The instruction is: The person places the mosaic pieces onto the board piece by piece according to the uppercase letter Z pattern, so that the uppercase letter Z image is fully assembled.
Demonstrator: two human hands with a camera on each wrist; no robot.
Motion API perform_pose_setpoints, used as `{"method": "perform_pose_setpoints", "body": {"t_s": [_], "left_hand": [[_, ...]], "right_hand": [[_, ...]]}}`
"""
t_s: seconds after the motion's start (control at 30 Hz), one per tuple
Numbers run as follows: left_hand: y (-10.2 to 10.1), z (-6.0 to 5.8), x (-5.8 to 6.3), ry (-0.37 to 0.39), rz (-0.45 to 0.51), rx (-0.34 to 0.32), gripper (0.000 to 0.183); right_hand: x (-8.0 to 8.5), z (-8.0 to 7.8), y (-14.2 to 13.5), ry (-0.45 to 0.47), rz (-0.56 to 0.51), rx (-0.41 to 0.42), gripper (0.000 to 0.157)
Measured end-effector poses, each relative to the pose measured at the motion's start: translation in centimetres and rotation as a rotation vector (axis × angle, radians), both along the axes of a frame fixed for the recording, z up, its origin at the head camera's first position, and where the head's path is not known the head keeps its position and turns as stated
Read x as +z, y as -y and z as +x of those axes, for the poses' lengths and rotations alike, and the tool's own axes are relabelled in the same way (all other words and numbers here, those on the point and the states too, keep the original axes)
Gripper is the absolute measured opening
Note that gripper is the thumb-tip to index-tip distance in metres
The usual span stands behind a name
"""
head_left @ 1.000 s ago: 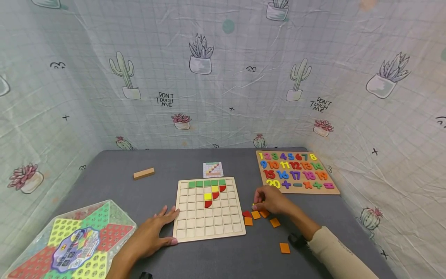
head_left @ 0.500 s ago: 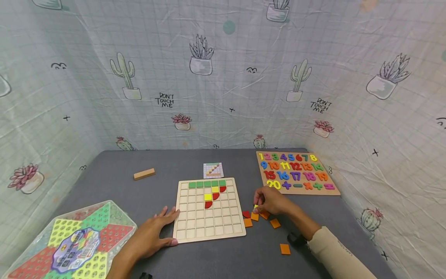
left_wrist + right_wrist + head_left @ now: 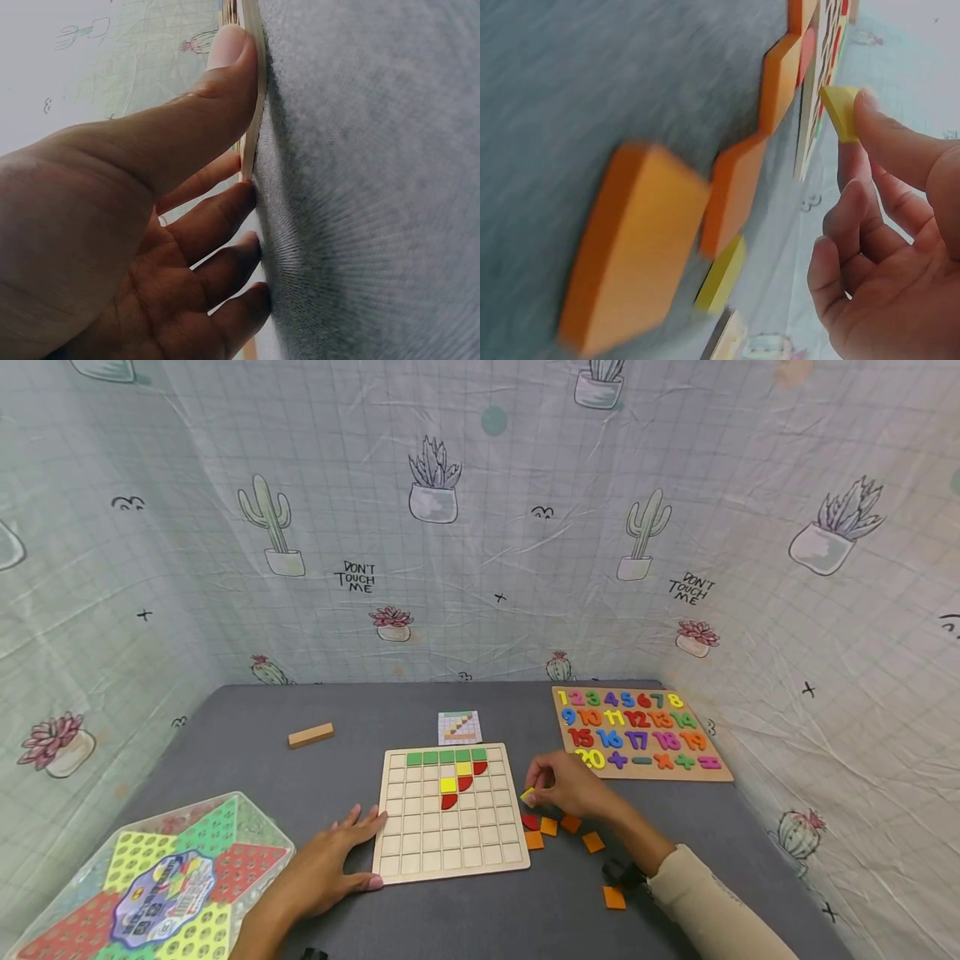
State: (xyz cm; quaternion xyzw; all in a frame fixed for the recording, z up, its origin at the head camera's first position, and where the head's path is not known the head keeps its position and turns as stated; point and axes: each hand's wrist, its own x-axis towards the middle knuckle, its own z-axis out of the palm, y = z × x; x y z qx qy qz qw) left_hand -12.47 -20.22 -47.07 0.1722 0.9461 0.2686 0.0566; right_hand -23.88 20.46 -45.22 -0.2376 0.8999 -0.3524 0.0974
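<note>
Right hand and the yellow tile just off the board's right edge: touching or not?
Touching. The right wrist view shows it plainly: the right hand pinches the yellow tile between thumb and finger.

Five green tiles (image 3: 447, 757); five orange tiles (image 3: 549, 827); four red pieces (image 3: 465, 783); four yellow tiles (image 3: 447, 786); one gridded board (image 3: 429, 840).

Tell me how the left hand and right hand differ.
The left hand touches the edge of the grid board; the right hand pinches a yellow tile. A beige sleeve shows behind the right hand, but none behind the left hand. Both hands are bare.
</note>
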Motion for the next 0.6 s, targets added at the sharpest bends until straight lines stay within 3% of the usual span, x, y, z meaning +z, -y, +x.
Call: {"method": "perform_pose_setpoints", "body": {"t_s": [0.6], "left_hand": [[0.0,0.0,0.1,0.014,0.006,0.01,0.089]], "right_hand": [[1.0,-0.6,6.2,-0.032,0.014,0.025,0.017]]}}
